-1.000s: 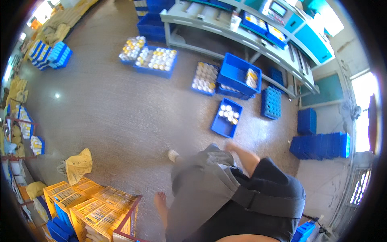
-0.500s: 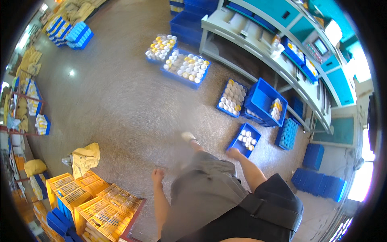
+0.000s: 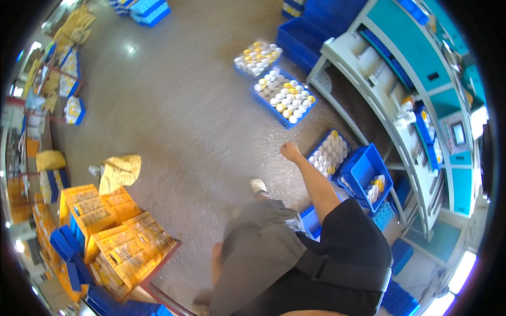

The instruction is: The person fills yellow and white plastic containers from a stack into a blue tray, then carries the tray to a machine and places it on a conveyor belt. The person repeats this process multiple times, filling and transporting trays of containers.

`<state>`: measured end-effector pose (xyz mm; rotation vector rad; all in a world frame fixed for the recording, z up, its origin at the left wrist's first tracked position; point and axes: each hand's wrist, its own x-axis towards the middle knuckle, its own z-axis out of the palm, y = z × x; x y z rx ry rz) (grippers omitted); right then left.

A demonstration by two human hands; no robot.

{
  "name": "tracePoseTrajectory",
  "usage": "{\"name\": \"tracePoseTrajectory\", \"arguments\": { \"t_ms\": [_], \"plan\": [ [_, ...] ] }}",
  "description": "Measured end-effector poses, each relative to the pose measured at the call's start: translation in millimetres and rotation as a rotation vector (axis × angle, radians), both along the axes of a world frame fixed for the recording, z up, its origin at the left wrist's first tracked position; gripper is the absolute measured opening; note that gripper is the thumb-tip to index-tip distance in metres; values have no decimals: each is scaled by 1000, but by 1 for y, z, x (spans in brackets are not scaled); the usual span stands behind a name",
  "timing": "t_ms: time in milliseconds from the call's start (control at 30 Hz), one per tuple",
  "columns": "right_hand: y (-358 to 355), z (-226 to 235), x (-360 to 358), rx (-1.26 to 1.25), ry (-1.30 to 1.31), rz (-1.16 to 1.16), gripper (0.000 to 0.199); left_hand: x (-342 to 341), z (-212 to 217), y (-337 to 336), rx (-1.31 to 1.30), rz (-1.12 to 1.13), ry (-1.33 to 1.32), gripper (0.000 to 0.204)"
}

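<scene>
My right hand (image 3: 290, 151) is stretched forward over the floor, its fingers curled in and nothing visible in them. Nearest to it is a blue crate (image 3: 310, 175) filled with white and yellow round-ended pieces. My left hand (image 3: 216, 258) hangs at my side, mostly hidden behind my grey apron, so its fingers do not show. A white shoe (image 3: 258, 185) is on the floor ahead of me. Farther forward, a larger blue crate (image 3: 287, 123) holds rows of similar white and yellow pieces.
A deep blue bin (image 3: 358, 168) stands right, beside a long machine bench (image 3: 387, 100) with turquoise panels. At left are yellow slatted crates (image 3: 132, 245) and a crumpled yellow sack (image 3: 120, 171). Stacked blue bins (image 3: 303, 39) stand at the back.
My view has turned and moved forward, shifting the crates and bench rightward. My right arm has swung forward; my left hand has dropped back behind the apron.
</scene>
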<state>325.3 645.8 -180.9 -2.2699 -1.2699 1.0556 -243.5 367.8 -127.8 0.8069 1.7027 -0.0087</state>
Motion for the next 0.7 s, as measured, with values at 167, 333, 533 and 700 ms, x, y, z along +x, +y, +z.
{"name": "tracePoseTrajectory", "arguments": {
  "t_ms": [167,333,533,700],
  "plan": [
    [-54,-65,-80,234,-160,536,34,8,-3,5,168,-68,62,36],
    [-102,-81,-143,-431,-161,1756,44,28,-6,0,343,310,210,35],
    [-43,-43,-183,-437,221,1245,29,4,21,-15,212,781,406,39],
    [63,-44,-250,-604,-114,1031,21,-88,-23,-91,224,421,417,38]
  ]
}}
